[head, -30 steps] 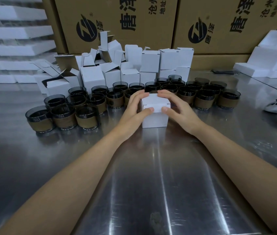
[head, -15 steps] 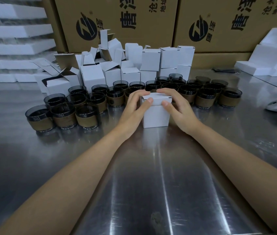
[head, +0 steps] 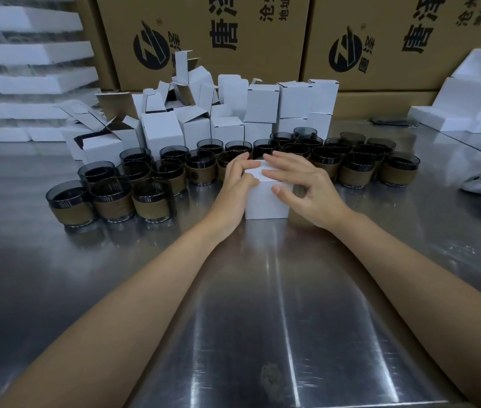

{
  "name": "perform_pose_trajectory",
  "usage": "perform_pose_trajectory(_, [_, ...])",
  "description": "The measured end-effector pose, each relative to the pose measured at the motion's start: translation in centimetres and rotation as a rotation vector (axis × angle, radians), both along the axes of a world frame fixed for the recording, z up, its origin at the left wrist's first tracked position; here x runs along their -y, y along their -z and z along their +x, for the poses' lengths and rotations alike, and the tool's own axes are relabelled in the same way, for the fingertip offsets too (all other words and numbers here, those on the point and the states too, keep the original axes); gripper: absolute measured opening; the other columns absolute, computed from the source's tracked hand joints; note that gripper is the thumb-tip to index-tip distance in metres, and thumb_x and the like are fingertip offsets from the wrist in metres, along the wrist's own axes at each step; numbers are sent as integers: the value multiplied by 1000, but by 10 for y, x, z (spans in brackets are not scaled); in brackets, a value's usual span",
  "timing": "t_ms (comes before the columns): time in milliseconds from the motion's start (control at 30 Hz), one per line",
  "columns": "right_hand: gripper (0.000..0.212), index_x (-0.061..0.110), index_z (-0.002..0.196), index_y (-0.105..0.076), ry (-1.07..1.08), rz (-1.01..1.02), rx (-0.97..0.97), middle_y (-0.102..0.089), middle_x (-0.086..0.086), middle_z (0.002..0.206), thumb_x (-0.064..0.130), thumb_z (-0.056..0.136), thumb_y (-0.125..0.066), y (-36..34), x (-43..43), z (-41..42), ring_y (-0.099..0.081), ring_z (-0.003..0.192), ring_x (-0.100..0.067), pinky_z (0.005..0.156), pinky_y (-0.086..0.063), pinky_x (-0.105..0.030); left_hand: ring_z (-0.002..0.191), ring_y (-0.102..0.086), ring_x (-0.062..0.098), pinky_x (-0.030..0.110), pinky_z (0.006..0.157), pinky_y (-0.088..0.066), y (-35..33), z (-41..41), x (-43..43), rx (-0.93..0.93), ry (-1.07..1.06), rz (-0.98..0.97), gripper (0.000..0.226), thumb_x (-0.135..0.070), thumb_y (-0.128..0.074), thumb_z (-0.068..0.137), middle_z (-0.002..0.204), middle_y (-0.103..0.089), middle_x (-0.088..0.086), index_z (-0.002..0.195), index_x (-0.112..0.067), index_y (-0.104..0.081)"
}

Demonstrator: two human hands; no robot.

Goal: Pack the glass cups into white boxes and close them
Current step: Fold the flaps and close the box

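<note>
White box on steel table: left hand curls round its top-left edge, right hand presses flat-fingered on top, thumb on front face. Glass cups behind.

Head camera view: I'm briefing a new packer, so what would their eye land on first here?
First, the small white cardboard box at the centre of the shiny steel table, with the left hand gripping its top edge and the right hand pressing on its lid. Behind it runs a crowded band of dark glass cups with brown sleeves, backed by a jumbled pile of white boxes and big brown printed cartons.
</note>
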State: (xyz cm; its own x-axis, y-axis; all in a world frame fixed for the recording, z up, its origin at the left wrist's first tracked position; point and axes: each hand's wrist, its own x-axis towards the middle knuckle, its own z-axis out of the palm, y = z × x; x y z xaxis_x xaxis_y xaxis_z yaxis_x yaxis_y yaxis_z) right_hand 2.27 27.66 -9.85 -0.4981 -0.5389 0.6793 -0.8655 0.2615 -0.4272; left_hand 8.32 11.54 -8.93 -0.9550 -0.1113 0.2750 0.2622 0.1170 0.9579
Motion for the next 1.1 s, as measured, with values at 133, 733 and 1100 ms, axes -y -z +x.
perform_pose_trajectory(133, [30,15,122,-66,30,-43,50,-48,-4,144,15,93,-63,5,0,3,-39,138,-17,116,-31,-40,127,-41,11,27,106,-35,7,3,3,57,44,-51,28,-28,-49,97,141,-39,-6,125,-30,-45])
perform_pose_trajectory(733, [72,3,134,-43,297,-84,-415,-35,-8,137,22,71,-73,-6,6,-13,-38,129,-23,92,-44,-19,109,-57,9,24,90,-45,6,-9,8,-57,-300,221,43,-47,-29,102,121,-62,-3,131,-23,-49])
perform_pose_trajectory(1100, [74,17,138,-42,377,-119,-42,-36,-8,140,1,74,-77,-49,87,-97,-36,115,-5,96,-47,-27,46,-54,-1,14,46,-40,18,-31,10,175,-294,-189,34,-14,-39,97,58,-68,-2,72,-19,-61])
